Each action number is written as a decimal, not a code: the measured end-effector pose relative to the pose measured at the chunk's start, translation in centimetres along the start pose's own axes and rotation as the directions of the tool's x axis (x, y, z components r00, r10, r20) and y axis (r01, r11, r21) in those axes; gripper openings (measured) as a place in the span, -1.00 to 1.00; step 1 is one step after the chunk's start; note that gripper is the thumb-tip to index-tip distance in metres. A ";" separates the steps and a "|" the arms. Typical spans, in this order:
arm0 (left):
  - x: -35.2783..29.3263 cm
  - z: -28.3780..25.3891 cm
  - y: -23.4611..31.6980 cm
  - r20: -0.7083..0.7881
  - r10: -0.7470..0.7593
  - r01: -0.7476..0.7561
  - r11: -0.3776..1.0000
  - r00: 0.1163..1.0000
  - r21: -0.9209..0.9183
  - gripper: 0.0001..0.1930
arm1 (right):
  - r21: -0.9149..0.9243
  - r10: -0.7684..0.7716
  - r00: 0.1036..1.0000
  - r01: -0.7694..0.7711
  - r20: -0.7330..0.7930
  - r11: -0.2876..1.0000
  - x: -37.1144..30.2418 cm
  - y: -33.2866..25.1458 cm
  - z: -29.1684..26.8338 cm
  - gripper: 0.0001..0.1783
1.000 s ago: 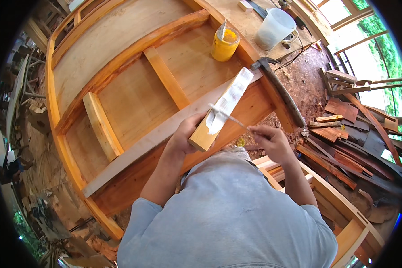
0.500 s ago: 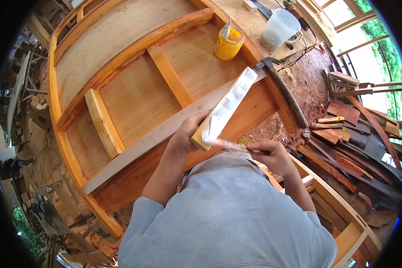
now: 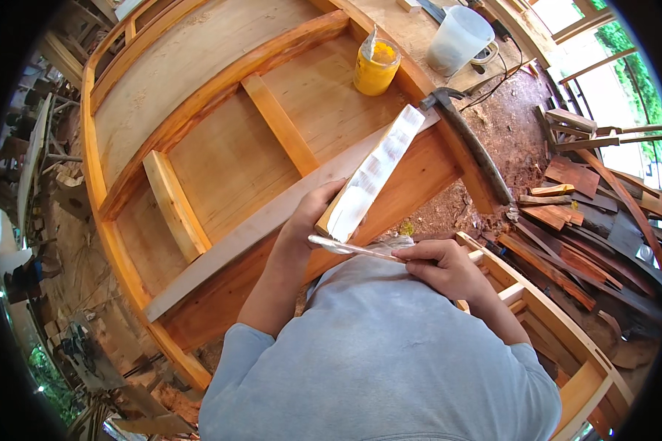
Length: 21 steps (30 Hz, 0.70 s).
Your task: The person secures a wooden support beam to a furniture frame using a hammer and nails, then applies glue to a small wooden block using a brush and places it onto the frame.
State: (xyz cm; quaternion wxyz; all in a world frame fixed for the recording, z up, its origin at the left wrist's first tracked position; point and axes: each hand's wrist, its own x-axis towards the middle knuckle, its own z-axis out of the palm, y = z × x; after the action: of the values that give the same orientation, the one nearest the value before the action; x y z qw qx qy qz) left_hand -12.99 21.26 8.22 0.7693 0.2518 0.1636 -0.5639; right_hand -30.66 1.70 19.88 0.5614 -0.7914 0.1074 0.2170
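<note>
My left hand is closed around the lower end of a short wooden block, held at a slant above the frame. White, glue-like coating covers the block's upper face, streaky toward the far end and thicker near me. Between the fingertips of my right hand is a thin flat stick, its tip smeared white. That tip lies at the block's near end; whether it touches the wood I cannot tell. Beneath the block, a pale board runs across the large wooden frame.
On the frame stands a yellow tub with a spatula-like piece in it. A hammer rests over the frame's right corner. Beyond are a translucent bucket and a cord. Scrap boards lie right; another wooden frame sits beside me.
The stick's tip has passed from the block's coated face to its near end, shifting left and toward me. My right hand has come slightly closer to my body. Both hands keep their hold.
</note>
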 end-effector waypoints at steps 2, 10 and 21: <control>-0.2 -0.3 0.3 0.190 -0.022 0.020 1.000 0.982 0.009 -0.45 | 0.096 0.023 1.000 -0.022 -0.008 0.995 0.2 0.6 0.1 -0.69; -0.2 0.4 0.4 0.002 -0.073 0.073 0.997 0.997 0.007 -0.47 | 0.030 -0.051 0.937 0.066 -0.347 0.997 0.9 1.3 -1.4 -0.70; -0.1 0.1 -0.7 0.045 0.024 -0.028 0.996 0.999 0.083 -0.55 | -0.500 -0.284 0.789 -0.034 -0.545 0.865 4.8 0.2 -3.1 -0.73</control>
State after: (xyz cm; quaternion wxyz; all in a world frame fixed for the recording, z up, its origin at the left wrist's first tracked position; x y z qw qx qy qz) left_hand -13.66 21.16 8.25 0.7687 0.2737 0.1197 -0.5655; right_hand -25.82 -0.91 18.34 0.2947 -0.9385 0.1679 -0.0649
